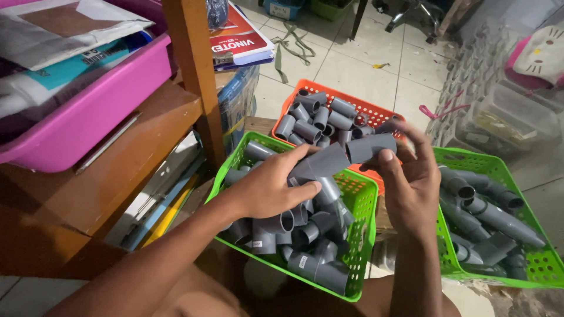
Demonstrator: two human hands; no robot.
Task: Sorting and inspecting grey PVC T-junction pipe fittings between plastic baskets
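My left hand (271,186) grips a grey plastic pipe tee fitting (320,167) above a green basket (363,235) full of similar grey fittings. My right hand (408,176) holds a short grey pipe piece (370,147), its end pressed against the tee's branch. Both hands hover over the green basket's far right corner.
An orange basket (376,110) of short grey pipe pieces sits behind. A second green basket (529,264) at right holds longer grey assemblies. A wooden shelf (135,141) with a pink tub (100,100) stands at left. Clear plastic containers (505,111) are at far right on the tiled floor.
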